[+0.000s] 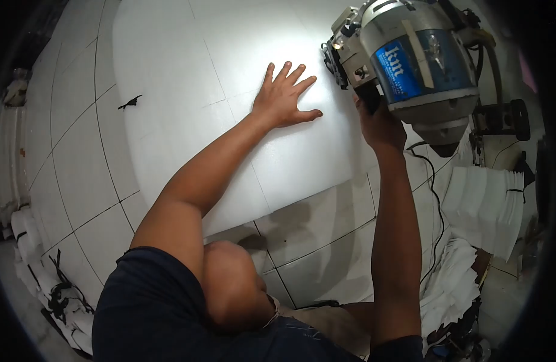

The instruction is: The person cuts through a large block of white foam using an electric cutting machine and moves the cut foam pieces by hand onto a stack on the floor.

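Observation:
My left hand point(284, 96) lies flat with fingers spread on a large white sheet point(175, 102). Faint tile lines show through this sheet. On the right, my right hand point(381, 125) is closed around the dark handle of an electric fabric cutting machine point(432, 60). The machine has a big rounded motor housing with a blue "km" label. It stands at the right side of the sheet, just beyond my left fingertips. Its blade and base are hidden from this angle, and part of my right hand's grip is behind the handle.
Pale floor tiles point(85, 181) surround the sheet. A black cord point(436, 205) runs down from the machine. Tied stacks of white pieces point(483, 202) and a crumpled white heap point(453, 280) lie at right. More white bundles point(33, 253) line the left. A black scrap point(131, 102) lies near the sheet's left edge.

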The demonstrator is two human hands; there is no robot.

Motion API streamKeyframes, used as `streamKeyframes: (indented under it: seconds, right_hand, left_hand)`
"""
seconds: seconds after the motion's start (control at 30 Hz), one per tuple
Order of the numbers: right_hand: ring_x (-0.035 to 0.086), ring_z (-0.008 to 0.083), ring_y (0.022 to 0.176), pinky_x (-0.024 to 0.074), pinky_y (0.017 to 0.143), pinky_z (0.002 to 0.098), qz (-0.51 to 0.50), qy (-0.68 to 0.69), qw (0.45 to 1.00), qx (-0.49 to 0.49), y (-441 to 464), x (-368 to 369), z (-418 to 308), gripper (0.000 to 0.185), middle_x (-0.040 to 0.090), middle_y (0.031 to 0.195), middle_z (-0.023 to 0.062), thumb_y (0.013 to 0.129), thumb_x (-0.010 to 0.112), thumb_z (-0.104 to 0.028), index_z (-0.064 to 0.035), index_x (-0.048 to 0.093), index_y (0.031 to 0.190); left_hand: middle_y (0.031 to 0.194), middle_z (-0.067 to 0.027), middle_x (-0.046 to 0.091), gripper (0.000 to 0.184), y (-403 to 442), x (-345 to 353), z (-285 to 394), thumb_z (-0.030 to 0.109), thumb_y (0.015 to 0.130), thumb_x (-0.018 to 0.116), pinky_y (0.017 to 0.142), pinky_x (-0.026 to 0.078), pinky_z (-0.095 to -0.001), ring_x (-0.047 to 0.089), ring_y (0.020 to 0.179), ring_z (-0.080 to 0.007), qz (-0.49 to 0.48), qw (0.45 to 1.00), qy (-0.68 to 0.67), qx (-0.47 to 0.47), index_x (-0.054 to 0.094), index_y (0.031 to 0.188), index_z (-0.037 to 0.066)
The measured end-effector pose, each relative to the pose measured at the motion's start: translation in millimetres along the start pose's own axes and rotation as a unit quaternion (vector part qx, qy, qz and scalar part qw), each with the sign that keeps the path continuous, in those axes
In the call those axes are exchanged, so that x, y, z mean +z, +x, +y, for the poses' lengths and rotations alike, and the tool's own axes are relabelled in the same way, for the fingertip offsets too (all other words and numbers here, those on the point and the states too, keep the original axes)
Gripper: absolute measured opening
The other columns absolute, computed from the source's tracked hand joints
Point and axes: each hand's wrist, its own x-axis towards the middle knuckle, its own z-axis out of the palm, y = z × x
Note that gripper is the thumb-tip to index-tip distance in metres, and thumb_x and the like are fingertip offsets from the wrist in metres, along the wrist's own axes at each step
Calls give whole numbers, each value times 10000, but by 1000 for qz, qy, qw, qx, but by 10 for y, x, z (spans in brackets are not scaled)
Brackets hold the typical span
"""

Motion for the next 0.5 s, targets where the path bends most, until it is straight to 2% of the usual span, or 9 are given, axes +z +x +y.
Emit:
streamKeyframes:
  seconds: [0.1, 0.17, 0.2, 0.27, 0.37, 0.4, 0.47, 0.5]
  right_hand:
    - [595, 455, 1063, 469, 915, 506, -1, -10, 999, -31, 51, -60, -45, 669, 624, 1144, 259, 855, 501, -629, -99, 506, 1263]
    - [593, 466, 1046, 461, 918, 516, -93, -30, 995, -33, 51, -64, 87, 605, 624, 1131, 274, 844, 519, -517, -84, 502, 1265]
    - [593, 466, 1046, 461, 918, 516, -93, -28, 995, -33, 38, -82, 125, 605, 624, 1131, 274, 844, 519, -517, -84, 502, 1265]
    - [580, 466, 1064, 450, 926, 522, -118, -14, 992, -48, 8, -98, 177, 570, 614, 1138, 282, 819, 530, -418, -77, 490, 1273]
    - [566, 457, 1090, 446, 924, 520, -134, -50, 986, -86, -125, -108, 334, 575, 615, 1129, 279, 810, 555, -424, -74, 501, 1263]
    - [566, 457, 1090, 446, 924, 520, -132, -49, 986, -87, -217, -101, 440, 575, 615, 1129, 279, 810, 555, -424, -74, 501, 1263]
    - [597, 431, 1003, 479, 877, 493, -74, -8, 986, -151, -416, -59, 646, 418, 631, 1016, 239, 840, 572, -351, -88, 559, 1165]
    - [597, 431, 1003, 479, 877, 493, -74, -8, 985, -153, -488, 97, 895, 418, 631, 1016, 239, 840, 572, -351, -88, 559, 1165]
  left_hand:
    - [1498, -76, 389, 786, 14, 10, -64, 763, 796, 494, 1176, 123, -549, 276, 1427, -296, 17, 1000, -16, -13, 489, 1396, 254]
    - [1496, -71, 391, 770, 5, 38, -61, 749, 802, 498, 1176, 125, -548, 278, 1426, -296, 23, 1000, -15, -14, 492, 1392, 256]
    - [1494, -65, 394, 753, 6, 38, -63, 735, 807, 503, 1176, 127, -546, 279, 1424, -296, 23, 1000, -14, -13, 495, 1389, 257]
    - [1494, -55, 393, 728, -6, 30, -44, 711, 811, 519, 1175, 129, -545, 276, 1425, -291, 24, 1000, -8, -14, 499, 1384, 262]
    - [1500, -54, 381, 707, 14, 21, -46, 685, 821, 527, 1175, 124, -545, 263, 1430, -288, 16, 999, -19, -21, 491, 1390, 266]
    - [1500, -54, 381, 707, 13, 14, -23, 685, 821, 527, 1175, 124, -545, 263, 1430, -288, 19, 999, -17, -20, 491, 1390, 266]
    - [1504, -60, 375, 701, 0, 18, -16, 667, 824, 537, 1180, 114, -540, 253, 1435, -282, 12, 1000, -20, -21, 485, 1395, 262]
    - [1504, -60, 375, 701, -10, 17, -10, 667, 824, 537, 1180, 114, -540, 253, 1435, -282, 13, 999, -20, -22, 485, 1395, 262]
